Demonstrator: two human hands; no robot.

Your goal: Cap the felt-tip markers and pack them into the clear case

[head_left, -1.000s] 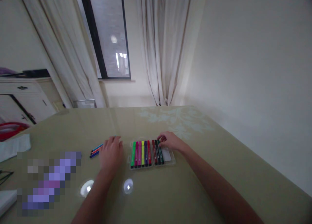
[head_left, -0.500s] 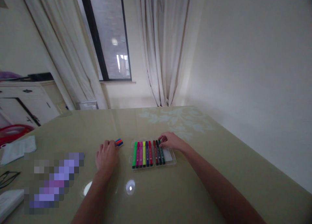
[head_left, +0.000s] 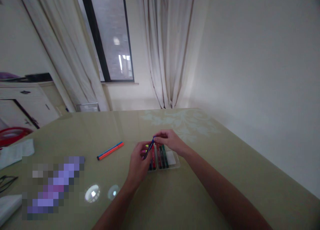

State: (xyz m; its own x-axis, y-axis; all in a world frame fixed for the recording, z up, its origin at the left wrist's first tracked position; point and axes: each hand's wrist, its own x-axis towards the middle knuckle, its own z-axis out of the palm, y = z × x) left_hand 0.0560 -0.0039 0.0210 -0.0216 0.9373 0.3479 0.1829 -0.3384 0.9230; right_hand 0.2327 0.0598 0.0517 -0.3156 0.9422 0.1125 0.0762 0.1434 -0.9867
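My left hand [head_left: 138, 161] is closed around the lower part of a dark blue marker [head_left: 149, 147], which it holds tilted above the case. At the marker's upper end are the fingertips of my right hand [head_left: 172, 140], pinched on it. Below both hands lies a clear plastic marker case [head_left: 178, 162] with a row of coloured markers; my left hand covers its left part. Red, dark red, black and green markers [head_left: 163, 156] show in it. To the left, an orange marker [head_left: 112, 151] and a blue marker [head_left: 106, 152] lie side by side on the table.
The glass-topped table [head_left: 205, 196] reflects round lights. A pixelated purple item [head_left: 58, 183], papers [head_left: 20, 151], a black cable [head_left: 8, 183] and a white object [head_left: 8, 206] lie at the left. A wall [head_left: 262, 90] runs along the right edge.
My left hand has lifted the dark blue marker from beside the orange and blue ones and carried it right, over the case. My right hand has shifted slightly left and meets the marker's end.
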